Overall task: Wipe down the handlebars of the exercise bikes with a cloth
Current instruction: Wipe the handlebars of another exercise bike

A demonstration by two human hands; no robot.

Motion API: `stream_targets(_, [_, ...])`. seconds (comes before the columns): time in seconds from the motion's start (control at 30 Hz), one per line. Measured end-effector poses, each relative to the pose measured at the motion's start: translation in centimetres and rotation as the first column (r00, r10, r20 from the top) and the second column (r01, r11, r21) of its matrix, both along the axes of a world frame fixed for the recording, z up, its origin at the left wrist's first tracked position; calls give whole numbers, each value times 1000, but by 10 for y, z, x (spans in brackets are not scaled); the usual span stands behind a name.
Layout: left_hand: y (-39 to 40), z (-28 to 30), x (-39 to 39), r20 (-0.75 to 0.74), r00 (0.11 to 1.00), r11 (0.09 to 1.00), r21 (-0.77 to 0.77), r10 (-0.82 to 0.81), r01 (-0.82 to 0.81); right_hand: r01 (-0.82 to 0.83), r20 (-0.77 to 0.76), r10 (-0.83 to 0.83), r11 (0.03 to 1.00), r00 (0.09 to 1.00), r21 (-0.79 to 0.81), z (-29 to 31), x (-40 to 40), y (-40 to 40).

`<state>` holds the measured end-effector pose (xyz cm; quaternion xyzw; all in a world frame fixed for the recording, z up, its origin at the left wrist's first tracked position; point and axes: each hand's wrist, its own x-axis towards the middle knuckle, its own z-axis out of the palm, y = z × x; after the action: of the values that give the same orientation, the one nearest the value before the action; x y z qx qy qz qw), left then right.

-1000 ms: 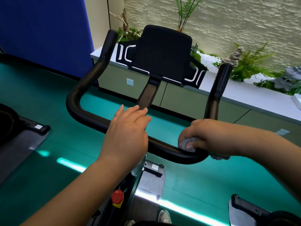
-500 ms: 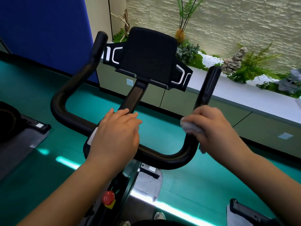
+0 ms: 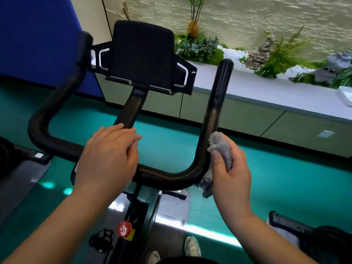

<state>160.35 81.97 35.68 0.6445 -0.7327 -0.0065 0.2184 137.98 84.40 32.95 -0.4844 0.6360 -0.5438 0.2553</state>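
A black U-shaped handlebar [image 3: 57, 143] of an exercise bike fills the middle of the view, with a black tablet holder [image 3: 142, 54] above its stem. My left hand [image 3: 108, 159] rests on the centre of the crossbar, fingers laid over it. My right hand [image 3: 231, 174] grips a bunched grey cloth [image 3: 222, 147] and holds it against the outer side of the right upright bar [image 3: 217, 103], just above the bend. A tail of the cloth hangs below the bar.
A red knob [image 3: 124, 228] sits on the bike frame below. Parts of neighbouring bikes show at the left edge [image 3: 17, 168] and lower right [image 3: 297, 231]. A white ledge [image 3: 266, 92] with plants runs behind; the floor is green.
My right hand with the cloth has slid from the right bend of the crossbar round onto the lower part of the right upright. My left hand stays on the crossbar.
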Motion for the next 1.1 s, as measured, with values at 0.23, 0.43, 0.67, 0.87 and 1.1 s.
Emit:
stream_targets(0.23, [0, 1, 1, -10, 1000, 1000, -7, -21, 21, 144, 147, -165, 979, 975, 146, -10, 18, 17])
stream_targets(0.43, [2, 2, 1, -6, 999, 999, -30, -31, 31, 169, 288, -223, 965, 931, 201, -10, 26, 15])
stream_targets(0.67, [7, 3, 1, -53, 997, 998, -41, -54, 52, 118, 414, -208, 966, 886, 232, -15, 41, 36])
stream_targets(0.87, [9, -1, 7, -72, 992, 992, -84, -104, 98, 107, 468, -200, 970, 861, 218, -20, 42, 41])
stream_targets(1.1, [15, -6, 18, -111, 983, 984, -122, -145, 131, 1, 549, -191, 945, 814, 327, -35, 61, 58])
